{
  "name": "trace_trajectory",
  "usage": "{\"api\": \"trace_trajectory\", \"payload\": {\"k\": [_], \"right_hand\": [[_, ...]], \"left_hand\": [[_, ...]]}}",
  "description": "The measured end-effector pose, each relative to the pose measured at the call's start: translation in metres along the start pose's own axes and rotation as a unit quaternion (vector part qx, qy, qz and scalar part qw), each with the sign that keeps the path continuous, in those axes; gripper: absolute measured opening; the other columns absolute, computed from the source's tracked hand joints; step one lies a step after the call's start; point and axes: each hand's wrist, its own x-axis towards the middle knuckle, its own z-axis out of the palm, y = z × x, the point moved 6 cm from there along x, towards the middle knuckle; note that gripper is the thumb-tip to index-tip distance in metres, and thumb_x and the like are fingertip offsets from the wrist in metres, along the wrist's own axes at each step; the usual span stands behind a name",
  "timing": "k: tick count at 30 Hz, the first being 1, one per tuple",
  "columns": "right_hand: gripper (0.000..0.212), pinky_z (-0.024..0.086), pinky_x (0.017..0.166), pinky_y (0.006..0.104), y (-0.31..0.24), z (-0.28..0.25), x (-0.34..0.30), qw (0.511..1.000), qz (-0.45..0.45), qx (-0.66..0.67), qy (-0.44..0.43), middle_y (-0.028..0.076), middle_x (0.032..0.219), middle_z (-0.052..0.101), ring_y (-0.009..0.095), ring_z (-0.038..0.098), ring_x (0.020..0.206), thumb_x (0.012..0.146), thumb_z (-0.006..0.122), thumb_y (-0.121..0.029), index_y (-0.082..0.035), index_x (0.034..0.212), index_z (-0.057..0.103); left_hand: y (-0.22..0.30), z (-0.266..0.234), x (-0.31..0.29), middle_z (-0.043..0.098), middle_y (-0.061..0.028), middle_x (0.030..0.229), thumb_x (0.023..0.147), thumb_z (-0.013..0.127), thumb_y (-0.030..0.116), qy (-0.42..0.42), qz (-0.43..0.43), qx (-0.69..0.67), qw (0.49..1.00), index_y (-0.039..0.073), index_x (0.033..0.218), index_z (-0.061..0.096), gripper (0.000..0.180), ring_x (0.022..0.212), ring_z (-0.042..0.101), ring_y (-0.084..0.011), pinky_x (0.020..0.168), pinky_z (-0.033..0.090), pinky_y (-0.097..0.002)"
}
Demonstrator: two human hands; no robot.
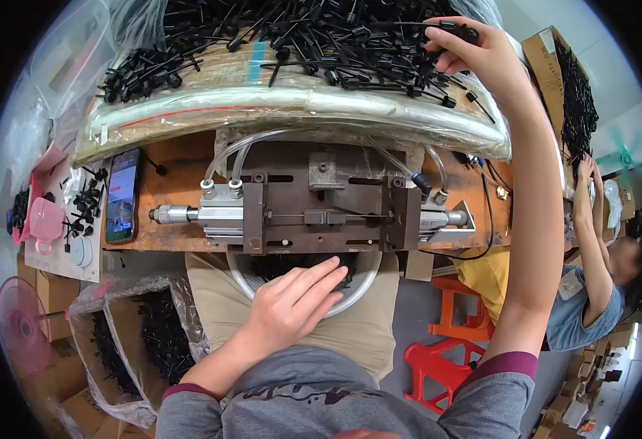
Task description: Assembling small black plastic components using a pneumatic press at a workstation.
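Hundreds of thin black plastic stems (313, 44) lie tangled on a clear-plastic-covered tray at the far side of the wooden table (182, 175). The right hand (474, 55) reaches into them, fingers pinching one black piece (456, 31). The left hand (295, 304) rests flat, fingers loosely together, on the round metal bowl (365, 282) just below the grey steel press fixture (321, 208).

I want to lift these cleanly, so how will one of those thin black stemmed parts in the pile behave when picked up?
Probably light: the right hand pinches one black part with fingertips. The parts lie crisscrossed, so neighbours may snag and lift along. The thin stems look slightly bendy.
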Motion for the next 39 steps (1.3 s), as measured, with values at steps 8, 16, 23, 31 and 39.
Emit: {"api": "trace_trajectory", "payload": {"k": [8, 16, 23, 31, 39], "right_hand": [[0.028, 0.057, 0.074, 0.0232, 0.023, 0.017, -0.016, 0.999, 0.023, 0.012, 0.023, 0.008, 0.1, 0.072, 0.016, 0.072, 0.088, 0.094, 0.065, -0.024, -0.007, 0.116, 0.068], [0.022, 0.056, 0.081, 0.0262, 0.026, 0.022, -0.019, 0.99, 0.032, 0.125, 0.054, 0.01, 0.104, 0.071, 0.014, 0.07, 0.089, 0.097, 0.061, -0.019, -0.003, 0.111, 0.065], [0.023, 0.058, 0.086, 0.0301, 0.034, -0.003, -0.02, 0.947, 0.016, 0.314, 0.063, 0.019, 0.111, 0.068, 0.021, 0.069, 0.094, 0.098, 0.057, -0.014, 0.002, 0.114, 0.06], [0.026, 0.056, 0.086, 0.0296, -0.002, 0.006, -0.061, 0.903, -0.003, 0.42, 0.095, 0.023, 0.117, 0.065, 0.021, 0.069, 0.094, 0.099, 0.054, -0.013, 0.004, 0.118, 0.059], [0.023, 0.058, 0.079, 0.0328, -0.028, 0.041, -0.115, 0.864, 0.002, 0.498, 0.068, 0.025, 0.112, 0.066, 0.023, 0.07, 0.087, 0.099, 0.053, -0.012, 0.003, 0.116, 0.056]], "left_hand": [[0.016, 0.013, 0.037, 0.065, -0.0114, 0.119, 0.074, 0.076, 0.009, 0.009, 0.039, 0.095, 0.995, 0.0, 0.116, 0.066, 0.044, 0.083, 0.061, -0.023, 0.076, 0.048, -0.034], [-0.002, 0.049, 0.042, 0.062, -0.0098, 0.107, 0.073, 0.075, 0.012, -0.005, 0.045, 0.159, 0.986, -0.002, 0.113, 0.063, 0.043, 0.089, 0.059, -0.025, 0.084, 0.048, -0.0371], [0.02, 0.018, 0.025, 0.064, -0.0135, 0.107, 0.071, 0.079, 0.008, -0.024, 0.024, -0.023, 0.999, -0.003, 0.101, 0.067, 0.034, 0.084, 0.064, -0.0256, 0.071, 0.054, -0.0343], [0.008, -0.016, 0.016, 0.065, -0.0181, 0.119, 0.069, 0.081, 0.008, 0.018, -0.011, 0.07, 0.997, -0.003, 0.093, 0.069, 0.029, 0.088, 0.068, -0.0275, 0.078, 0.057, -0.0356], [-0.004, -0.002, 0.021, 0.066, -0.0144, 0.121, 0.071, 0.078, 0.012, -0.011, 0.016, 0.169, 0.985, 0.001, 0.091, 0.069, 0.024, 0.075, 0.068, -0.0229, 0.073, 0.056, -0.032]]}}
